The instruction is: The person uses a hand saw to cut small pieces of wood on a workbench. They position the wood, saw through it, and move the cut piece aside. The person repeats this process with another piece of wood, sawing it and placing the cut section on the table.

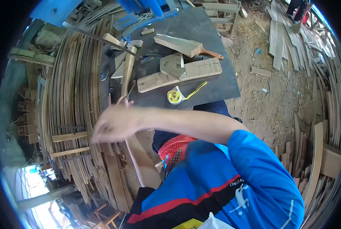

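Observation:
My right hand [115, 124], smeared by motion, crosses in front of my body over the near left side of the black table. Its fingers are too blurred to read. Behind it my left hand [126, 101] is mostly hidden. Only its fingertips show, closed around a thin rod-like thing [132, 87] whose kind I cannot make out. Just beyond those fingertips lies a long wooden handle-like piece [128, 72]. To the right are a yellow tape measure [175, 95] with some tape out, a marked wooden board [201, 70] and a cut wooden piece [172, 65] resting on it.
The black table [220, 89] also carries a thick wooden block [180, 45] and a brown-handled tool [211, 53]. Blue machinery [147, 15] stands at its far edge. Long timber strips [69, 84] are stacked at left, more planks [279, 42] at right. Wood shavings cover the floor [260, 114].

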Demonstrator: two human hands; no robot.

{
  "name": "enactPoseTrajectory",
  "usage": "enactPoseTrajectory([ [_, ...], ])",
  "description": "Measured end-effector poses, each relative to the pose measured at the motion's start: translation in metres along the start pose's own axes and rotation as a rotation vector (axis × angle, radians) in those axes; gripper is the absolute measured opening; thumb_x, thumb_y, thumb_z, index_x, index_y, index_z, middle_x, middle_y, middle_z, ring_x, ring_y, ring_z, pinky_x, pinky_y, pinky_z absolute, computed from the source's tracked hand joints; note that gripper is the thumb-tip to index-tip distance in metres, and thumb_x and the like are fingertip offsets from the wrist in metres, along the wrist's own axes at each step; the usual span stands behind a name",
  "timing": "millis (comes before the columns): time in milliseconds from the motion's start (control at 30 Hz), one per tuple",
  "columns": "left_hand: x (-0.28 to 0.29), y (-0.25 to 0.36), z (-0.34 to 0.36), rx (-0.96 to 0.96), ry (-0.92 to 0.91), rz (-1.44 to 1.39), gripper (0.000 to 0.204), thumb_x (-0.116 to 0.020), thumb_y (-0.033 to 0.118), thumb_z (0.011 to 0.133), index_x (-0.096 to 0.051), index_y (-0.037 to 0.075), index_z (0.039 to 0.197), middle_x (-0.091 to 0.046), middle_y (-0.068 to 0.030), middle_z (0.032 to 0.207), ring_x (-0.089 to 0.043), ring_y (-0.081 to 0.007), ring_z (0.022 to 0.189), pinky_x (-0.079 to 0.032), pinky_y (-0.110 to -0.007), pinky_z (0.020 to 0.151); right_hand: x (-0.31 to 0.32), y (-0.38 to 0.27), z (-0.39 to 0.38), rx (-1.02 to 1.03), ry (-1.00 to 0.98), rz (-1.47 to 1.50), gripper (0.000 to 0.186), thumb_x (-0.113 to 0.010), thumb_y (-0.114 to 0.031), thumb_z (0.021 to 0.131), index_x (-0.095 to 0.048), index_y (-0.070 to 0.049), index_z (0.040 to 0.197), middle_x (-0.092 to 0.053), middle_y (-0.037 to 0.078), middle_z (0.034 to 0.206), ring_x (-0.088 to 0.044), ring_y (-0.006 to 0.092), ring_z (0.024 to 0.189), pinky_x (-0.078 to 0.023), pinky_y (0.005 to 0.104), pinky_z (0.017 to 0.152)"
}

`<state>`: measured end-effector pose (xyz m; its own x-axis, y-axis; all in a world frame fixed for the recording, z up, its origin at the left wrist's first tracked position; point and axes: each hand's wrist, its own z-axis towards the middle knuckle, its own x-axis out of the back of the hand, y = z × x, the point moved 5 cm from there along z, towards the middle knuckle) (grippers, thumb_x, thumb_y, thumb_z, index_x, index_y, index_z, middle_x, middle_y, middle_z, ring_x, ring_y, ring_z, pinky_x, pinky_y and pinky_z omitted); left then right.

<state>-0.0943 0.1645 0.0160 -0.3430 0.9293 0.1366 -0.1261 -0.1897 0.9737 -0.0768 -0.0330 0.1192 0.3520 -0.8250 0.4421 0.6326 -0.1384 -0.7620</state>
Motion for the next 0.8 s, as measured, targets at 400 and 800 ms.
enactPoseTrajectory([
  [400,-0.037,0.010,0.003,-0.015,-0.084,0.145,0.039,-0.070,0.016,0.096,-0.061,0.007,0.132,-0.071,-0.0069,0.106,-0.066,-0.0089,0.084,-0.054,-0.023,0.073,0.104,0.137,-0.108,-0.677,0.135,-0.487,0.052,-0.066,-0.050,0.090,-0.069,-0.006,0.116,-0.075,0.014,0.098,-0.073,0.0330,0.088,-0.056,0.0437,0.081],
  [800,-0.053,-0.005,0.061,-0.267,-0.115,0.535,0.047,-0.076,0.032,0.090,-0.062,0.012,0.130,-0.069,-0.0148,0.122,-0.070,-0.0307,0.106,-0.054,-0.038,0.091,0.053,0.141,-0.098,-0.807,0.080,-0.538,0.053,-0.064,-0.056,0.089,-0.070,-0.004,0.087,-0.072,0.017,0.078,-0.072,0.0369,0.082,-0.056,0.0459,0.073],
])
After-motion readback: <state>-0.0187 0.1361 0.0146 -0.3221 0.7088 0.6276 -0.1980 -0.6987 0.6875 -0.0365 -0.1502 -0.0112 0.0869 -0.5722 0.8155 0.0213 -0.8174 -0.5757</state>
